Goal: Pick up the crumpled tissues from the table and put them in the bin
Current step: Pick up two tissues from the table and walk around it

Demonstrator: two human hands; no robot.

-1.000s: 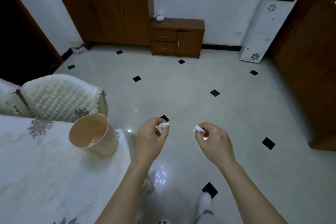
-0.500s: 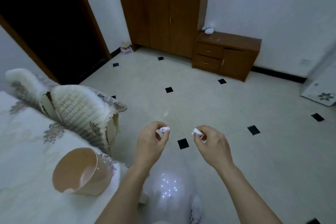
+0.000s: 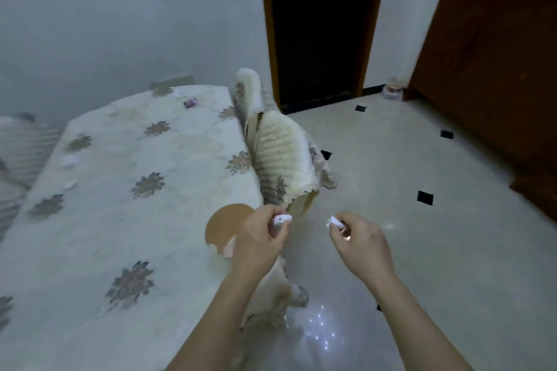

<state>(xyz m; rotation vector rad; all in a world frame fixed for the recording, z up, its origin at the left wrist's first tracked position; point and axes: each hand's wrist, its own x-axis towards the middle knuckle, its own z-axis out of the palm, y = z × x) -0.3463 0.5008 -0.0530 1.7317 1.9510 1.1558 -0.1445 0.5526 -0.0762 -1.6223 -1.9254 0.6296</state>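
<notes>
- Peach plastic bin [image 3: 224, 224] on the table [image 3: 120, 220], at the right edge of the floral cloth, mouth facing up; near side of the rim hidden behind a hand.
- Left grip [image 3: 259, 242] just right of the bin, overlapping its rim in view; thumb and forefinger pinched on a small white crumpled tissue [image 3: 282, 218], raised to the right of the bin's mouth, not inside it.
- Right grip [image 3: 361, 247] farther right of the bin, over the floor [image 3: 422, 159] and apart from the other hand; fingers curled, pinching a second tissue [image 3: 334, 221] at the fingertips, level with the first.
- Pale scraps [image 3: 68, 161] on the cloth well left of the bin and farther back; too blurred to identify for certain.
- Small purple item [image 3: 190, 103] far behind the bin, near the table's far end; too blurred to name.
- Chair [image 3: 280, 159] with a cream quilted cover directly behind the bin, close against the table's edge.
- Pale tiles with black diamond insets to the right of the bin.
- Dark doorway [image 3: 322, 24] well behind the bin, and a brown wooden cabinet [image 3: 497, 69] far to its right.
</notes>
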